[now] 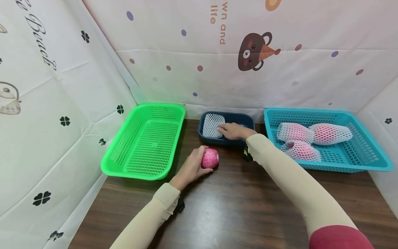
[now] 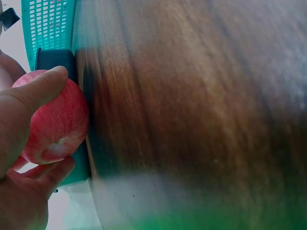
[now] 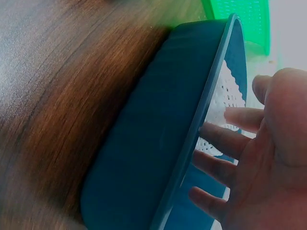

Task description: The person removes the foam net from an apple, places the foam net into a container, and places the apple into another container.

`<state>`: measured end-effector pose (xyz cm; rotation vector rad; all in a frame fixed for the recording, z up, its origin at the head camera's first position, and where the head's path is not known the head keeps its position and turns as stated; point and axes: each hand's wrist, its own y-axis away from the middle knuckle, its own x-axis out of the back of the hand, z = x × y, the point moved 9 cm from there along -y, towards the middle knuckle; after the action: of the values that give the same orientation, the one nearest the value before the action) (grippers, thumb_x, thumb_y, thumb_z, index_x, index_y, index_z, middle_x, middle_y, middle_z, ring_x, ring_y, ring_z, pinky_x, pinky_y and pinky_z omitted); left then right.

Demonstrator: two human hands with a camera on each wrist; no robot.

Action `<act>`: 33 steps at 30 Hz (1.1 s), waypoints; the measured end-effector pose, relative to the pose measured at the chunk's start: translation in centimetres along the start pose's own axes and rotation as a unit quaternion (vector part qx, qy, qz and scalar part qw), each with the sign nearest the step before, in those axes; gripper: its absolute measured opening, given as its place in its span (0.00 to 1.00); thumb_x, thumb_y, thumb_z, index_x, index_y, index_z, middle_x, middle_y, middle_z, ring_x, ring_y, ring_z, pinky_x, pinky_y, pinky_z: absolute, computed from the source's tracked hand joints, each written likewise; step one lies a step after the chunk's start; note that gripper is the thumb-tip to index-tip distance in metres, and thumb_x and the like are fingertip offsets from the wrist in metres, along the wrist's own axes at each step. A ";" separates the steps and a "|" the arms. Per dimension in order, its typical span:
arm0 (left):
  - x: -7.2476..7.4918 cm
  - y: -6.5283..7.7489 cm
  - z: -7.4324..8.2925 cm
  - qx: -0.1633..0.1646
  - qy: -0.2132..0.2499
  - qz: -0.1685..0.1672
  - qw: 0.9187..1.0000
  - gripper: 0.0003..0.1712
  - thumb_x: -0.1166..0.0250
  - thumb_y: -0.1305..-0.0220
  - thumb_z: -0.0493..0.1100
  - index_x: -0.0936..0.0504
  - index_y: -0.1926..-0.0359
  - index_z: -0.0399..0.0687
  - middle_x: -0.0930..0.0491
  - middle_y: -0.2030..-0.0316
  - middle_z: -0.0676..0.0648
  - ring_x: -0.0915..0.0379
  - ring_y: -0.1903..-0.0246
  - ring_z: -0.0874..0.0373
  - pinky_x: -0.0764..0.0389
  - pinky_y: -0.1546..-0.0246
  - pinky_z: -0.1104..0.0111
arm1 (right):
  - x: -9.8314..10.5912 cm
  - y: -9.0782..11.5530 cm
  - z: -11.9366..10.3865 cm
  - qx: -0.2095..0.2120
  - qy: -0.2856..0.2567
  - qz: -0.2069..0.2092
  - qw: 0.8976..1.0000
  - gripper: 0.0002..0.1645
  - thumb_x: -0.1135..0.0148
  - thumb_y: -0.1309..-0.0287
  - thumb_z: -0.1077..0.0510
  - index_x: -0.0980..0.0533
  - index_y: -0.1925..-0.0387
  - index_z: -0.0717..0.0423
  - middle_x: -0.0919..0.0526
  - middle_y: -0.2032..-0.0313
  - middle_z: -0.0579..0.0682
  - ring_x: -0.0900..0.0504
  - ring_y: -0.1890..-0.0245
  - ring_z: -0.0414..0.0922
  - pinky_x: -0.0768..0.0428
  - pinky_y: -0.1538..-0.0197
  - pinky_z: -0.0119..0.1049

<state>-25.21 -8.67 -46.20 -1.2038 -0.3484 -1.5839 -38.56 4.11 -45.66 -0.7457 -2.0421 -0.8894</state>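
My left hand [image 1: 193,166] grips a bare red apple [image 1: 210,158] in front of the small dark blue tub. In the left wrist view, thumb and fingers curl round the apple [image 2: 60,117], whose dimpled end shows. My right hand [image 1: 234,131] is over the dark blue tub [image 1: 247,121], its fingertips right at a white foam net sleeve [image 1: 214,125] lying inside. The right wrist view shows those fingers [image 3: 223,141] spread and loosely bent at the tub's rim, with the foam net [image 3: 223,98] behind them.
A bright green basket [image 1: 146,148], with nothing in it, stands at the left. At the right, a blue basket [image 1: 348,155] holds several apples in white foam nets [image 1: 331,134]. The dark wooden table [image 1: 236,207] meets a printed cloth wall [image 1: 199,41] behind.
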 end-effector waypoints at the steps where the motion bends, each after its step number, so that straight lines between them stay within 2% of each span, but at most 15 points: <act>1: 0.0 0.0 0.0 0.001 0.000 -0.001 1.000 0.47 0.18 0.58 0.50 0.35 0.41 0.44 0.26 0.48 0.43 0.27 0.52 0.51 0.20 0.52 0.59 | -0.1 -0.1 0.1 -0.004 0.005 -0.001 1.000 0.35 0.67 0.24 0.42 0.45 0.26 0.58 0.41 0.28 0.60 0.44 0.28 0.58 0.45 0.30 0.55; 8: -0.2 0.0 0.0 0.010 -0.002 -0.007 1.000 0.47 0.18 0.58 0.51 0.35 0.41 0.45 0.25 0.48 0.43 0.26 0.52 0.51 0.20 0.53 0.59 | -0.5 -0.1 0.8 -0.043 0.021 -0.023 0.999 0.35 0.68 0.24 0.42 0.43 0.26 0.57 0.42 0.28 0.61 0.47 0.28 0.59 0.48 0.29 0.56; 15: -0.1 -0.1 0.0 0.013 -0.004 -0.010 1.000 0.47 0.18 0.58 0.51 0.35 0.41 0.45 0.25 0.49 0.43 0.26 0.52 0.52 0.20 0.53 0.59 | -0.5 -0.1 0.9 -0.056 0.031 -0.035 0.997 0.35 0.69 0.24 0.41 0.43 0.27 0.58 0.39 0.29 0.61 0.43 0.29 0.58 0.45 0.30 0.55; 21: -0.2 -0.3 0.2 0.014 -0.015 -0.015 1.000 0.46 0.18 0.58 0.51 0.35 0.42 0.46 0.24 0.52 0.43 0.24 0.54 0.51 0.19 0.55 0.59 | -0.1 0.4 1.4 -0.059 0.019 -0.012 0.998 0.36 0.67 0.24 0.41 0.43 0.27 0.58 0.42 0.28 0.62 0.46 0.28 0.59 0.47 0.29 0.57; 26: -0.5 -0.5 0.6 0.015 -0.027 -0.034 0.999 0.45 0.19 0.58 0.52 0.35 0.44 0.46 0.24 0.53 0.43 0.24 0.56 0.51 0.18 0.58 0.59 | 0.1 1.0 1.6 -0.051 0.010 0.012 0.999 0.34 0.63 0.24 0.42 0.42 0.27 0.56 0.39 0.30 0.62 0.40 0.30 0.60 0.42 0.31 0.58; 30: -0.4 -0.7 0.8 0.025 -0.031 -0.047 0.998 0.50 0.19 0.58 0.52 0.38 0.37 0.49 0.25 0.46 0.42 0.25 0.51 0.48 0.18 0.55 0.57 | 0.6 1.7 1.1 -0.033 0.004 0.043 0.999 0.34 0.58 0.25 0.43 0.42 0.27 0.54 0.38 0.30 0.61 0.35 0.33 0.59 0.38 0.33 0.58; 33: -0.3 -0.8 0.9 0.030 -0.044 -0.059 0.997 0.55 0.19 0.57 0.52 0.41 0.30 0.54 0.28 0.40 0.41 0.26 0.46 0.46 0.19 0.52 0.54 | 1.1 2.4 0.5 -0.013 0.005 0.059 0.998 0.36 0.53 0.27 0.43 0.44 0.26 0.54 0.39 0.29 0.60 0.35 0.33 0.58 0.38 0.33 0.57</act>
<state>-25.47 -7.52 -45.76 -1.2280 -0.5288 -1.6139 -37.60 6.07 -44.17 -0.8653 -1.9597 -0.8527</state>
